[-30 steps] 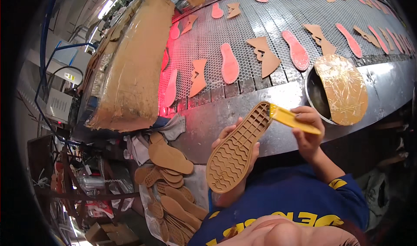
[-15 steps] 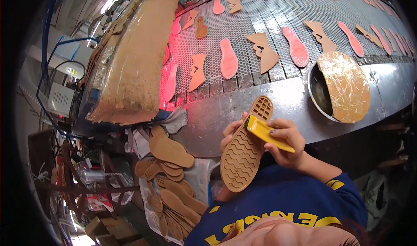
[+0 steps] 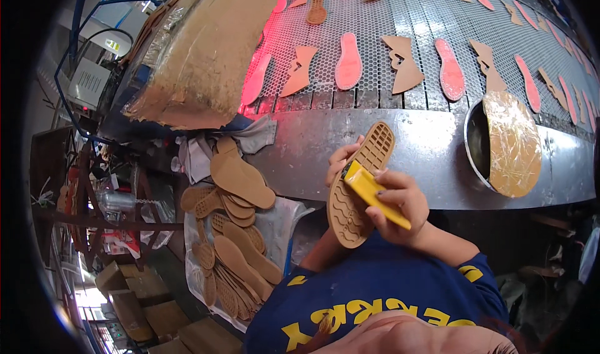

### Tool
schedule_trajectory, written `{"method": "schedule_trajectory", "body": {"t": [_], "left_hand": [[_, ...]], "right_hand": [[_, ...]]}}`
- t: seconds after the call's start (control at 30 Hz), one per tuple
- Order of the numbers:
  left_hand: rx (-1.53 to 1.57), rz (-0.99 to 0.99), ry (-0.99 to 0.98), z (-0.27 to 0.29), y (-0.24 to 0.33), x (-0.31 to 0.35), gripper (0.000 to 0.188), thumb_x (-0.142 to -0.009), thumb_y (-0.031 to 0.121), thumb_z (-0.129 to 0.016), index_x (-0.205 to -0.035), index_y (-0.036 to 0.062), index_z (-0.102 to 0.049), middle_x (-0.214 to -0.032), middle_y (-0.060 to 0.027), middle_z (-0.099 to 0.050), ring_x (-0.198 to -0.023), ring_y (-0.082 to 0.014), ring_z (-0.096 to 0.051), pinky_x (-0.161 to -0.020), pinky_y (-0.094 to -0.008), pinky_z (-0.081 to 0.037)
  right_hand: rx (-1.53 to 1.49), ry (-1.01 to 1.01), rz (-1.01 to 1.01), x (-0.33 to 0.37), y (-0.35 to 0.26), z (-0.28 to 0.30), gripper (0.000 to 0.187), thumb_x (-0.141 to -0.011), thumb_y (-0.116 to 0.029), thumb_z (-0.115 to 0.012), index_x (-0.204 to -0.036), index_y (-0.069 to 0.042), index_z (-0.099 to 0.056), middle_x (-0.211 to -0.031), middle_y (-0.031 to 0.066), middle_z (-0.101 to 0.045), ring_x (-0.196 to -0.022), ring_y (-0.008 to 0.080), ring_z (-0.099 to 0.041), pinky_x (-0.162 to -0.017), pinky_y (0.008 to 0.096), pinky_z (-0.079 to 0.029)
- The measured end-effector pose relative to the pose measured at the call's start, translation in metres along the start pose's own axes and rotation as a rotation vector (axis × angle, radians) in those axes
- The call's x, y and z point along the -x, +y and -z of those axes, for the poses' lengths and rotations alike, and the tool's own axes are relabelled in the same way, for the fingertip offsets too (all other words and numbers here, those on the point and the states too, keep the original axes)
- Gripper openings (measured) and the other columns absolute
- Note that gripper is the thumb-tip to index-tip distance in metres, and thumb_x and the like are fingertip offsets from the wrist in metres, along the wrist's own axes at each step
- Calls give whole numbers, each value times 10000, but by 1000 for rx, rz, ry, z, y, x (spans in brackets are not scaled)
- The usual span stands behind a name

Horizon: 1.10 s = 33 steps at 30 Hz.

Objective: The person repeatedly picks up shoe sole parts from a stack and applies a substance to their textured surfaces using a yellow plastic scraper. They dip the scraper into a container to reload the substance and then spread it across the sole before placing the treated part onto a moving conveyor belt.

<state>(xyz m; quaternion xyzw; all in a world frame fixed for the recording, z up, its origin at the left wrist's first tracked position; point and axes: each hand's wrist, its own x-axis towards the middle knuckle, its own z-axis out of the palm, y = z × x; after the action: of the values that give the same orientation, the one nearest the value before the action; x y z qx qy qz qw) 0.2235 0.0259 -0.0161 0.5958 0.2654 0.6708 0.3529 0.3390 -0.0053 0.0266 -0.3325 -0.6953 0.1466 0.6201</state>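
My left hand [image 3: 341, 160] grips a tan shoe sole [image 3: 351, 226] from its left edge, fingers wrapped behind it. The patterned underside faces up, with a grid at the far end and wavy grooves at the near end. In my right hand [image 3: 403, 207] is a yellow flat-handled tool [image 3: 369, 191] with a dark tip, which lies over the middle of the sole at its left edge. Whether the tip is bristles is too small to tell. Both hands are in front of the metal table edge.
Many tan soles [image 3: 240, 182] lie piled in a plastic-lined container at left. Beyond the metal ledge [image 3: 312, 135], a mesh conveyor [image 3: 375, 29] carries pink insoles [image 3: 348, 63] and brown cut pieces [image 3: 403, 66]. A half-covered metal bowl [image 3: 478, 144] stands at right. Worn cardboard [image 3: 194, 60] rises at far left.
The view has shifted, and the conveyor pieces appear farther right. The tool's handle now points more toward me, and its tip sits closer to the sole's left edge. Both hands keep their holds.
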Motion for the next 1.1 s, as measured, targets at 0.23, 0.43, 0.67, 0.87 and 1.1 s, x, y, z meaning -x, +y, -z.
{"method": "schedule_trajectory", "body": {"t": [0.23, 0.43, 0.67, 0.87, 1.1], "left_hand": [[561, 350, 147, 9, -2, 0, 628, -832, 18, -688, -1324, 154, -322, -1351, -194, -394, -1332, -367, -389, -1102, -470, -374], [409, 261, 50, 12, -11, -4, 449, -912, 108, -589, -1308, 146, -381, -1343, -193, -414, -1322, -347, -406, -1095, -459, -387], [728, 576, 23, 8, -1, -12, 344, -932, 224, -532, -1239, 91, -454, -1229, -144, -489, -1207, -299, -486, -1030, -478, -441], [1286, 731, 163, 3, -39, 9, 270, -990, 348, -421, -1088, 131, -548, -1116, -72, -545, -1168, -274, -486, -1038, -495, -402], [1451, 947, 113, 8, -46, 8, 267, -990, 357, -410, -1084, 149, -548, -1088, -52, -553, -1136, -249, -496, -1072, -472, -357]], "right_hand": [[-83, -89, 45, -6, 2, -2, 379, -767, -216, -803, -954, -6, -548, -1011, 243, -621, -858, 377, -672, -857, 456, -531], [13, -137, 109, -11, -11, -13, 312, -838, -216, -730, -970, -21, -527, -1049, 248, -617, -1017, 375, -650, -889, 463, -523], [-59, -164, 79, -16, -11, -13, 312, -832, -185, -733, -985, -10, -524, -1092, 246, -602, -993, 355, -658, -849, 393, -538], [-74, -179, 93, -16, -10, -12, 312, -824, -163, -739, -985, -4, -524, -1098, 246, -601, -969, 339, -666, -833, 357, -541], [-98, -175, 58, -24, -11, -10, 297, -815, -156, -742, -976, -25, -531, -1117, 228, -611, -979, 319, -667, -863, 368, -527]]}}
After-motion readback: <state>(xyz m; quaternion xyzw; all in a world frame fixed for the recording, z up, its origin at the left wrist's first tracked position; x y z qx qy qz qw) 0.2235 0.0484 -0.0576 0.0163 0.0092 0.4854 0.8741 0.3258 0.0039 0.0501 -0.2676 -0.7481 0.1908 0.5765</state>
